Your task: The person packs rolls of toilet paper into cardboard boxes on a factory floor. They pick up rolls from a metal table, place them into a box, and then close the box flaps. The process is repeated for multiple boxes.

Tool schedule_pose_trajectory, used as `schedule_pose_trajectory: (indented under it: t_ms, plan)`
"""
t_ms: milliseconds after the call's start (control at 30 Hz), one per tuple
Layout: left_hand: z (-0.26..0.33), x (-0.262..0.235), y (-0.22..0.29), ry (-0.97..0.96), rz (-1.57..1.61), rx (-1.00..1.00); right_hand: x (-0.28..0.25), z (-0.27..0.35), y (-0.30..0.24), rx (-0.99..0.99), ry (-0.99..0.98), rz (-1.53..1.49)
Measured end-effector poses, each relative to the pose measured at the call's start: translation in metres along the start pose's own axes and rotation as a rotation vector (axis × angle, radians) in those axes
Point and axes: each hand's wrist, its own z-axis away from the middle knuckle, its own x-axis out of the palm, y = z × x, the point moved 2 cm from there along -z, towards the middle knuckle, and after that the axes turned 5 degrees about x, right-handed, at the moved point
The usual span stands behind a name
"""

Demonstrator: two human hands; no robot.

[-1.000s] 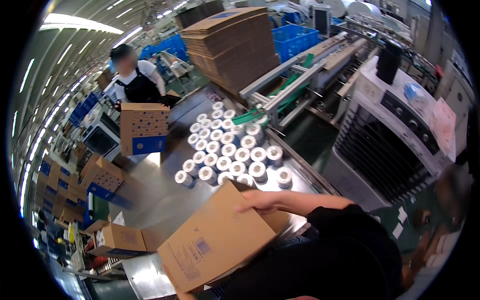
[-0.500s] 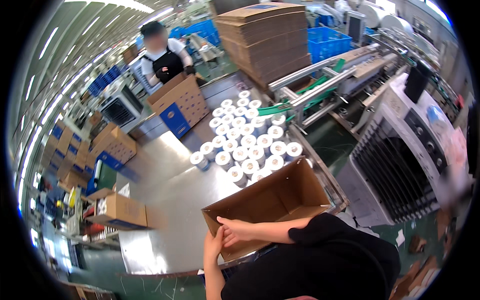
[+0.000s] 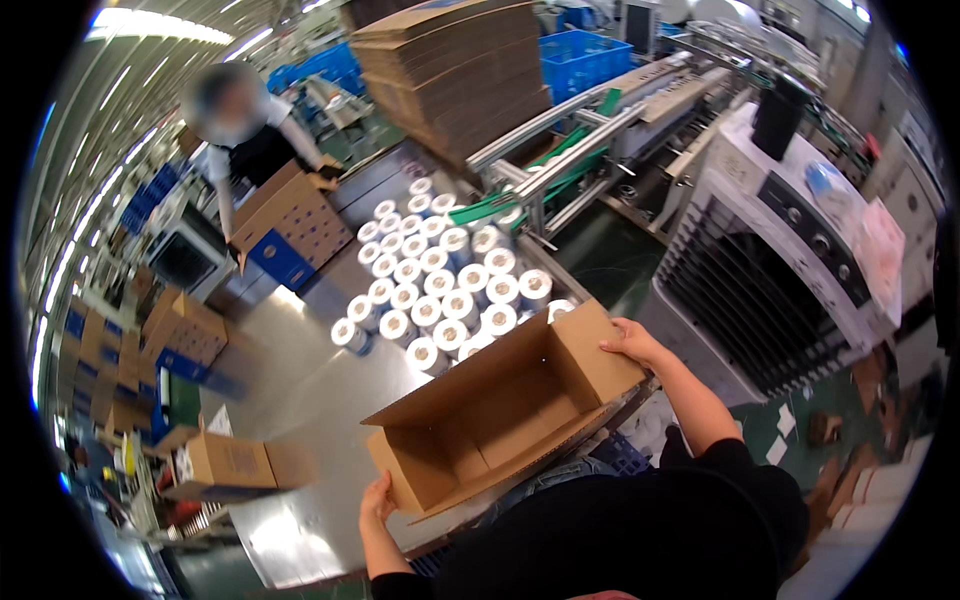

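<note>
An open, empty cardboard box (image 3: 418, 460) rests at the near edge of the metal table, its long side across my front. My left hand (image 3: 377, 497) grips its left end by the flap there. At the opposite end my right hand (image 3: 630, 342) grips the raised right flap, thumb on top. The far flap leans out toward a cluster of white rolls (image 3: 438, 283) standing upright with round core ends up; the box hides the nearest ones.
Across the table a person (image 3: 250, 140) handles a blue-marked carton (image 3: 300, 225). A roller conveyor (image 3: 560, 140) with green guides reaches the rolls. To my right stands an air cooler (image 3: 770, 280); stacked flat cardboard (image 3: 450, 75) is at the back. Another open carton (image 3: 235, 462) sits left.
My hands were together at the box's left end; now they are apart, one at each end, with the end flaps folded outward. The co-worker has leaned over their carton. My view has shifted.
</note>
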Motion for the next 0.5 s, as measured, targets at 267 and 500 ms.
schedule_pose_trajectory:
  t_ms: [267,500]
  plan:
    - [0.07,0.11,0.077,0.128,-1.17,0.511,0.067,0.015,-0.023,0.151,0.077,1.116]
    - [0.051,0.045,0.089,-0.049,-0.85,0.281,0.115,0.004,0.038,0.037,-0.147,1.032]
